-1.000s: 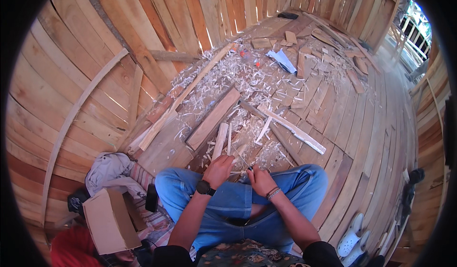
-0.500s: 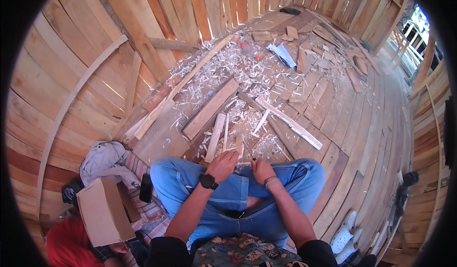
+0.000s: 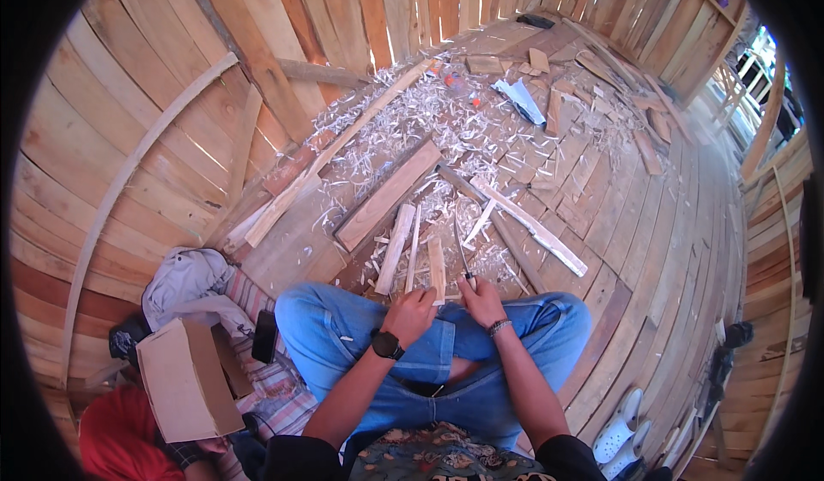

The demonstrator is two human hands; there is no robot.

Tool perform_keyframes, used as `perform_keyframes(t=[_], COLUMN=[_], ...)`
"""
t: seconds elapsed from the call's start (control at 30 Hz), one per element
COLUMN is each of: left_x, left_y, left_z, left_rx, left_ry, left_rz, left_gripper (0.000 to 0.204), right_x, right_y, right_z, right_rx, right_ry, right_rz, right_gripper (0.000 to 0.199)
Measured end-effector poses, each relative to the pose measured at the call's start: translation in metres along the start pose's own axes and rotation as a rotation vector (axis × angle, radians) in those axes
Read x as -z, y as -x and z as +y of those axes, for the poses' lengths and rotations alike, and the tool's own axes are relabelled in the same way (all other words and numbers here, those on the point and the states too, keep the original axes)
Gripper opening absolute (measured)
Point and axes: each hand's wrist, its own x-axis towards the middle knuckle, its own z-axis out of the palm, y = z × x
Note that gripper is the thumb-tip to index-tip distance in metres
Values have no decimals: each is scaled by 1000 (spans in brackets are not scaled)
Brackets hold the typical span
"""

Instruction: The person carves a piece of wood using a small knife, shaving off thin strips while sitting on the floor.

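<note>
- Left hand first: its fingers look closed on the near end of a short wood strip, which sticks out away from the body, just past the crossed legs. Exact thumb position? Can't tell from up here.
- Right hand has its fingers wrapped round the handle of a thin-bladed knife, blade pointing forward. It's beside the strip, with a gap between, so no cut at this moment.
- Looks like whittling to me, so I'd push strokes outward, off the far end, with the left fingers behind the edge.
- Follow the grain and take thin curls; a deep bite could split a strip that narrow.
- Watch the jeans: both knees are close, so I'd keep the blade's path between them.
- Two loose sticks lie just left of the strip, among the shavings. I'd nudge them aside for elbow room, tbh.
</note>
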Motion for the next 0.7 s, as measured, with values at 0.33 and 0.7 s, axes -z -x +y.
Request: perform_keyframes(t=[0.33, 0.7], left_x=[-18, -43], left_y=[10, 3], left_z=[13, -8], left_rx=[925, 1164], left_ry=[1480, 1511], left_rz=[-72, -237], left_gripper=[24, 43], right_x=[-35, -19], right_y=[-18, -3], right_z=[13, 3], right_rx=[-41, 259], right_ry=[-615, 130], right_rz=[-109, 44], right_gripper=[28, 41])
